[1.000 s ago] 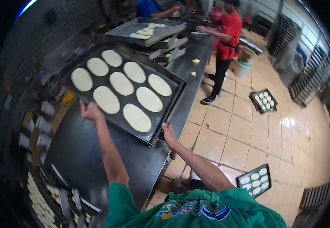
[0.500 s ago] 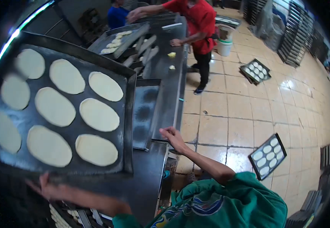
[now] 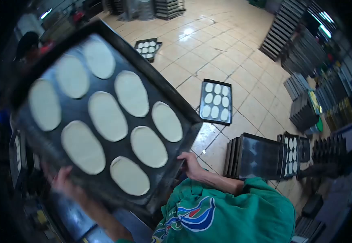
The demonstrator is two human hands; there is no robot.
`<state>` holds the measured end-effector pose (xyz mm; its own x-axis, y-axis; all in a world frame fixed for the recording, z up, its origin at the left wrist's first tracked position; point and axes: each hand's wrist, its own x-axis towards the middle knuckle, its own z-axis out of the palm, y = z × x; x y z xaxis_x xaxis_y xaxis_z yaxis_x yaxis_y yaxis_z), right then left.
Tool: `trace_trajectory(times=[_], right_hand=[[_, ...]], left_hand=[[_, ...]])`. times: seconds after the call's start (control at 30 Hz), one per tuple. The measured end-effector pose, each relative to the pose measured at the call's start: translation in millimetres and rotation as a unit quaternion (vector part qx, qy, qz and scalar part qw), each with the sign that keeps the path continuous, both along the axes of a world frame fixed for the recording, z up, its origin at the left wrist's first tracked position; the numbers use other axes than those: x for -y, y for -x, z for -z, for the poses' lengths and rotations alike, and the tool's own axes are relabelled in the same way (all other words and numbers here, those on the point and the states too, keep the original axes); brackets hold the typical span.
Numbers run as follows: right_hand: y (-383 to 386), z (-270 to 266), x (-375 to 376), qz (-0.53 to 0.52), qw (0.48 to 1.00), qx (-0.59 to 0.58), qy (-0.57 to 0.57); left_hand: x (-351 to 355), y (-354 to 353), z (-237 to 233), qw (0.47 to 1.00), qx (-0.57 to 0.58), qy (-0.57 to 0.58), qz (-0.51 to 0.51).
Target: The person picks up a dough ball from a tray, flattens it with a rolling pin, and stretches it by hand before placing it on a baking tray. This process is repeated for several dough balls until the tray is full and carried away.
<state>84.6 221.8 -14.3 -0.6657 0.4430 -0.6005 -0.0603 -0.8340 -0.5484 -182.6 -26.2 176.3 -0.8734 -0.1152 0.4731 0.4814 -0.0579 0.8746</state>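
Note:
A dark metal baking tray (image 3: 115, 156) is held up in front of me, tilted. Several flat oval dough pieces (image 3: 108, 116) lie on it in rows. My left hand (image 3: 64, 180) grips the near left edge, somewhat blurred, with part of its fingers hidden under the rim. At the near right corner side, my right hand (image 3: 192, 166) has its fingers wrapped on the tray's edge. Below the tray, part of a dark work surface (image 3: 68, 214) shows.
On the tiled floor (image 3: 245, 65) lie a tray of dough ovals (image 3: 216, 101) and, farther off, another filled tray (image 3: 147, 49). Upright trays (image 3: 261, 156) lean together at the right. Tall stacks of trays (image 3: 283, 30) stand behind. A person (image 3: 32, 46) is partly visible at far left.
My view has turned right, away from the work table. The tray has swung round with me, and my right hand, free before, now grips its edge. My left hand still holds it.

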Motion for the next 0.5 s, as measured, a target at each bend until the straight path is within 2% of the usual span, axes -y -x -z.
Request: trace_trajectory(times=[0.03,0.07,0.1,0.13,0.17,0.23,0.27,0.3,0.33,0.37,0.43,0.5], right_hand=[[-14,18,-17,0.015,1.000,0.000,0.000],[-24,30,-33,0.064,0.998,0.021,-0.002],[-36,36,-51,0.112,0.993,0.041,-0.005],[-48,37,-69,0.131,0.988,0.082,-0.004],[-61,39,-85,0.148,0.981,0.123,0.000],[-90,50,-121,0.189,0.975,0.111,0.025],[-108,62,-138,0.210,0.970,0.112,0.049],[-124,74,-160,0.230,0.964,0.113,0.071],[-134,74,-183,0.251,0.951,0.161,0.079],[-141,73,-210,0.270,0.936,0.209,0.086],[-142,105,-268,0.270,0.934,0.205,0.109],[-126,138,-345,0.338,0.907,0.227,0.109]], left_hand=[[-34,30,33,0.996,0.075,0.006,0.042],[-88,37,50,0.982,0.124,-0.051,0.131],[-133,48,75,0.986,0.136,-0.005,0.097],[-176,58,99,0.972,0.191,0.008,0.135],[-212,59,132,0.968,0.177,-0.013,0.179],[-286,37,168,0.932,0.301,0.045,0.197],[-317,38,208,0.914,0.319,0.094,0.232],[-343,28,217,0.866,0.363,0.148,0.311],[-366,25,228,0.804,0.429,0.094,0.401],[-393,15,222,0.763,0.448,0.087,0.459],[-447,14,257,0.768,0.423,0.167,0.452],[-489,15,300,0.760,0.413,0.198,0.462]])
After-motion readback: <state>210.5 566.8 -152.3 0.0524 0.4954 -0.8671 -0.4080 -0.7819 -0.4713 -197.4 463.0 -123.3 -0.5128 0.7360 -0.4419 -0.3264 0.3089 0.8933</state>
